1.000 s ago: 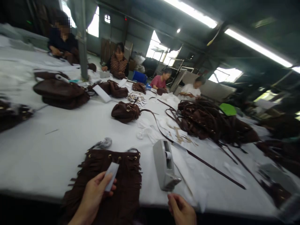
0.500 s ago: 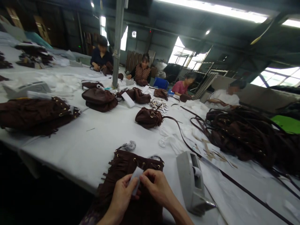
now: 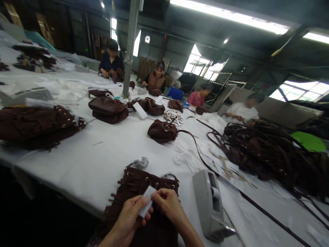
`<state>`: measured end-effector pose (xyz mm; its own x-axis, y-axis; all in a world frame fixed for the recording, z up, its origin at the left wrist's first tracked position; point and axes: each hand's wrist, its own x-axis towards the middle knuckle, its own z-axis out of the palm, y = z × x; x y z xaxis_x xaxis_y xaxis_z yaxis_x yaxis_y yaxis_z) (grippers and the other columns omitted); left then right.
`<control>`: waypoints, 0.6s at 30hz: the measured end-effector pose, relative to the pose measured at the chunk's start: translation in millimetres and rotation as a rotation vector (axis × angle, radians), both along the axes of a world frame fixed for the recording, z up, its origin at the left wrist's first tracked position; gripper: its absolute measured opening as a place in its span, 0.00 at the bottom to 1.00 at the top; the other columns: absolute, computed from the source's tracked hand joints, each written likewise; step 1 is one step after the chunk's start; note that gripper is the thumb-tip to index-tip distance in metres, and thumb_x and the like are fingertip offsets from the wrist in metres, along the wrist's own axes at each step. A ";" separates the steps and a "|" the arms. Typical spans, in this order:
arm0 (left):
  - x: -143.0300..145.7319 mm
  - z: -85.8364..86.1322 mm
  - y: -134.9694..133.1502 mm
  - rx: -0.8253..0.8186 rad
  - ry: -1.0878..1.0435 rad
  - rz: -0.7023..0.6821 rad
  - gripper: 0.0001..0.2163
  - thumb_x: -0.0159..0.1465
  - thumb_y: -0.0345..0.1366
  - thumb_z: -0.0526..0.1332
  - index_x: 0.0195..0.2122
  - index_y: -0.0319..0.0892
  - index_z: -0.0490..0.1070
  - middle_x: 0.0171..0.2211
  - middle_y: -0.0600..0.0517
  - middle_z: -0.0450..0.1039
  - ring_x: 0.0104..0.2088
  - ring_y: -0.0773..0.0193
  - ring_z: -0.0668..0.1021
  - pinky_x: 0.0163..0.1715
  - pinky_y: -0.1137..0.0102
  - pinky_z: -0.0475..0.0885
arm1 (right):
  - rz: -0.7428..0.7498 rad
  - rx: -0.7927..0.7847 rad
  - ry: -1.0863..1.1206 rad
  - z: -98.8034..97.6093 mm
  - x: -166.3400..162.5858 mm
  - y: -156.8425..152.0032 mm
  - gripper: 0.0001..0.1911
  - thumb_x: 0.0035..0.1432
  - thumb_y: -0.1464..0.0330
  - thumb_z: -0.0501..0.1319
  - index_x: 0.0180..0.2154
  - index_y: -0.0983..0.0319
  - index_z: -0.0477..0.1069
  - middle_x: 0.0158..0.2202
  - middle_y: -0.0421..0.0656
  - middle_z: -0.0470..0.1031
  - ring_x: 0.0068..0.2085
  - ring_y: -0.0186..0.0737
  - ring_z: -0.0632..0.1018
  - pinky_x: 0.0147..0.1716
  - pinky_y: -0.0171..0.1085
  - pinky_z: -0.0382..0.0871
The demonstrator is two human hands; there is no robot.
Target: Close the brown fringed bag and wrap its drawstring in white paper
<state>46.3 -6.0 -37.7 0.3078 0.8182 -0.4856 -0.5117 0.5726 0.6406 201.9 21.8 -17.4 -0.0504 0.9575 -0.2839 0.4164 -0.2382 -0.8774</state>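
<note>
A flat brown fringed bag (image 3: 144, 192) with gold eyelets lies at the near edge of the white table (image 3: 102, 157). Over it my left hand (image 3: 130, 218) holds a small pale paper strip (image 3: 146, 205) between thumb and fingers. My right hand (image 3: 169, 206) pinches the strip's upper right edge, fingers closed. Both hands meet above the bag's middle. A grey tape dispenser (image 3: 209, 206) stands just right of my right hand.
Piles of brown bags (image 3: 38, 125) at left, a single bag (image 3: 162, 131) mid-table, and a heap with long straps (image 3: 262, 151) at right. A metal post (image 3: 130, 48) rises from the table. Several seated people work along the far side. A strap (image 3: 267, 212) runs diagonally by the dispenser.
A second ago my right hand was near the tape dispenser; it has come to the strip held by my left hand. The view has swung left.
</note>
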 end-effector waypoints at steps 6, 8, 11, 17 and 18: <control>-8.6 18.1 7.3 -0.294 -0.202 0.039 0.08 0.61 0.32 0.64 0.38 0.31 0.72 0.24 0.47 0.76 0.19 0.70 0.76 0.15 0.83 0.70 | 0.145 0.046 0.295 4.4 -2.2 -5.8 0.15 0.58 0.58 0.60 0.32 0.63 0.75 0.24 0.39 0.75 0.24 0.32 0.72 0.23 0.29 0.62; -9.3 20.8 8.8 -0.384 -0.249 0.050 0.09 0.63 0.31 0.62 0.39 0.28 0.71 0.24 0.45 0.76 0.18 0.70 0.76 0.14 0.82 0.70 | 0.146 0.099 0.268 7.6 -3.1 -7.7 0.14 0.59 0.59 0.59 0.34 0.62 0.77 0.24 0.39 0.75 0.25 0.33 0.73 0.24 0.30 0.64; -9.1 24.2 9.5 -0.501 -0.306 0.056 0.10 0.64 0.32 0.60 0.39 0.26 0.70 0.23 0.44 0.75 0.17 0.70 0.76 0.14 0.82 0.71 | 0.148 0.201 0.185 8.9 -3.9 -9.8 0.12 0.60 0.61 0.59 0.37 0.60 0.78 0.28 0.40 0.78 0.28 0.36 0.75 0.27 0.31 0.67; -6.9 26.0 6.6 -0.453 -0.222 0.079 0.09 0.63 0.32 0.61 0.39 0.28 0.70 0.23 0.45 0.75 0.18 0.69 0.77 0.14 0.82 0.70 | 0.129 0.408 -0.068 -5.6 -3.5 -10.1 0.09 0.59 0.67 0.58 0.37 0.59 0.77 0.30 0.41 0.79 0.33 0.40 0.79 0.34 0.33 0.70; -6.5 25.5 6.0 -0.438 -0.203 0.075 0.09 0.63 0.32 0.61 0.39 0.29 0.71 0.23 0.45 0.75 0.18 0.70 0.76 0.14 0.82 0.70 | 0.130 0.450 -0.117 -9.1 -3.1 -10.1 0.08 0.58 0.69 0.58 0.36 0.59 0.76 0.31 0.41 0.79 0.33 0.39 0.79 0.34 0.34 0.70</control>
